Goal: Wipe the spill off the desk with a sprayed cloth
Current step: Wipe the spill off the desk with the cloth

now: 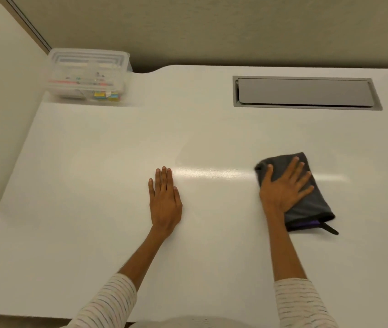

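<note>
A folded dark grey cloth [311, 204] with a purple edge lies on the white desk [93, 162], right of centre. My right hand [283, 185] presses flat on the cloth, fingers spread over its left half. My left hand [164, 200] rests flat on the bare desk to the left, fingers together, holding nothing. A glossy streak [212, 172] runs across the desk between the two hands. No spill stands out on the white surface. No spray bottle is in view.
A clear plastic box [88, 76] with small coloured items stands at the desk's back left corner. A grey cable hatch [304, 92] is set into the desk at the back right. A white partition [1, 102] borders the left side.
</note>
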### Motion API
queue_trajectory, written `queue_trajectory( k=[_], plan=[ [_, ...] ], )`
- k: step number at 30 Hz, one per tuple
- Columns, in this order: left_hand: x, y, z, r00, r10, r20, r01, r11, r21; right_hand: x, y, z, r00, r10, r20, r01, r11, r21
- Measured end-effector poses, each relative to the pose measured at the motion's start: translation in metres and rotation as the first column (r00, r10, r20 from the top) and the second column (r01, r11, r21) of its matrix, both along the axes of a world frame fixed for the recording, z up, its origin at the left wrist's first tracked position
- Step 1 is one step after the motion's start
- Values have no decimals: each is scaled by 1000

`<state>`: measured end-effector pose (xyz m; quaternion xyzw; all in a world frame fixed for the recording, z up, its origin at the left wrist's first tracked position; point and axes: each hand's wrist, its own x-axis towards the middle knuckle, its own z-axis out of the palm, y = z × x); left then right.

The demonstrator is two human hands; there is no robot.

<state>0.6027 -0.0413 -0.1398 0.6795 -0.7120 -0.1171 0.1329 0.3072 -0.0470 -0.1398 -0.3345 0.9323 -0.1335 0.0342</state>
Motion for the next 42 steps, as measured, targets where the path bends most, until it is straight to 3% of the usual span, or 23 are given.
queue_trajectory(
  k=[7,12,15,18,22,33,39,42],
  plan=[
    [-3,1,3,1000,-1,16,0,1000,9,9,-17,9,995,-48,89,45,998,35],
    [-4,-1,2,1000,2,24,-2,1000,18,70,-76,17,966,244,91,-251,964,85],
    [-2,-2,0,1000,-2,27,1,1000,26,122,-93,19,881,465,90,-472,877,94],
    [-1,-3,-3,1000,-7,20,6,1000,29,161,-81,16,738,671,66,-674,732,100],
    [0,-4,-3,999,-10,-35,10,1000,19,162,-46,7,559,829,26,-828,557,59],
    [4,-3,-5,996,-62,70,59,997,41,145,52,-2,466,884,32,-885,465,33],
    [2,-2,-4,998,-39,50,37,999,31,121,72,-6,204,978,51,-979,205,-17],
    [2,-2,-3,997,-47,63,45,999,29,114,56,-5,170,985,28,-985,171,-14]
  ],
)
